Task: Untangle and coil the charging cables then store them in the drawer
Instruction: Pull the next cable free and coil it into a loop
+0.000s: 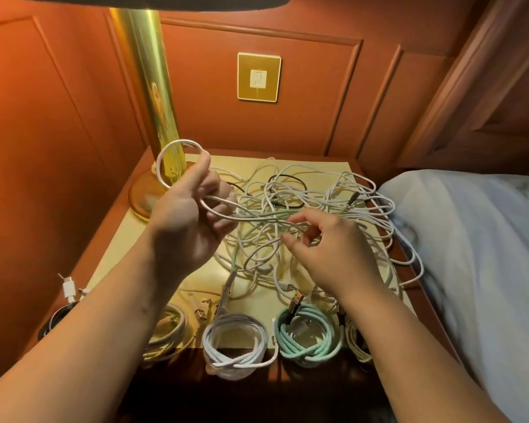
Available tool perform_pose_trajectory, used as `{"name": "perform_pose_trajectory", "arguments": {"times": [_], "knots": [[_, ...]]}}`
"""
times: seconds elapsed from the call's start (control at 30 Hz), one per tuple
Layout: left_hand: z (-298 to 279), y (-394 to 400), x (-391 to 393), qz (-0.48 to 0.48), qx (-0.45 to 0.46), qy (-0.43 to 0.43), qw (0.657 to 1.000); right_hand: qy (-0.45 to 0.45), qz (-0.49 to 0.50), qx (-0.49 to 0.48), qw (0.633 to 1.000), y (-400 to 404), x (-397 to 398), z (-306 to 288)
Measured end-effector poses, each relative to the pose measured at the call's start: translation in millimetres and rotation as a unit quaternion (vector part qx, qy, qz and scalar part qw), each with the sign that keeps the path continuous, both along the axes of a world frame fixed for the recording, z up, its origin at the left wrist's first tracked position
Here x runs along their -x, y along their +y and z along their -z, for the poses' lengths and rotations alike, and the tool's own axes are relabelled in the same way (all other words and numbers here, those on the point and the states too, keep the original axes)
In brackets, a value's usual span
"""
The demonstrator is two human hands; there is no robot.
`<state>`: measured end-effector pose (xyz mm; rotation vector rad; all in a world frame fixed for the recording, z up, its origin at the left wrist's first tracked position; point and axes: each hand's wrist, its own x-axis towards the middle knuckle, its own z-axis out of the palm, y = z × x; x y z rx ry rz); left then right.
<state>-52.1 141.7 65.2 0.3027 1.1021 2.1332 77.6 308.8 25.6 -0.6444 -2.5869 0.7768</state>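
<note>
Cable loop (180, 163) held up in our left hand (190, 221), over the nightstand (126, 239).
Our left fingers curl around the white loop, whose strand trails right from the grip into the tangle of cables (312, 215). Our right hand (327, 242) pinches a strand in that tangle. Below both grips, at the near edge, sit a white coil (235, 343) and a teal coil (309, 337); behind the left grip stands a brass lamp (153, 87).

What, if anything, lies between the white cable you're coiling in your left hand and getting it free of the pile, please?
The left hand holds a white loop, but its strand runs straight into the tangled pile, crossed with other white, green and black cables. The right hand pinches at that knot. No drawer is visible.
</note>
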Motion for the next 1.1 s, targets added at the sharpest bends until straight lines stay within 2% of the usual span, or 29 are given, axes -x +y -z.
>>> {"name": "perform_pose_trajectory", "arguments": {"times": [0.13, 0.27, 0.43, 0.5, 0.63, 0.77, 0.97, 1.1], "knots": [[-0.4, -7.4, 8.3, 0.009, -0.015, 0.030, 0.999, 0.034, 0.031, 0.026, 0.999, 1.8, 0.8, 3.0], [6.5, -10.0, 9.3, 0.011, 0.122, 0.193, 0.974, 0.102, 0.037, 0.027, 0.994, -0.7, 1.5, 1.0], [9.7, -3.7, -4.4, 0.056, 0.181, 0.278, 0.942, 0.156, 0.049, -0.031, 0.986, -7.0, 4.5, 1.0], [8.6, -0.7, -11.7, 0.056, 0.213, 0.324, 0.920, 0.164, 0.048, -0.047, 0.984, -8.8, 4.9, 1.2], [14.6, -1.3, -14.3, 0.011, 0.282, 0.452, 0.846, 0.176, 0.032, -0.053, 0.982, -11.0, 4.5, -0.3], [18.4, -3.4, -11.4, -0.005, 0.279, 0.511, 0.813, 0.184, 0.022, -0.050, 0.981, -14.4, 4.2, -3.7], [11.4, -2.8, -13.2, -0.068, 0.197, 0.439, 0.874, 0.140, 0.063, -0.076, 0.985, -2.0, 5.4, -0.6], [0.1, -6.8, -9.8, -0.099, 0.180, 0.328, 0.922, 0.108, 0.085, -0.012, 0.990, 5.2, 0.7, -2.6]]}}
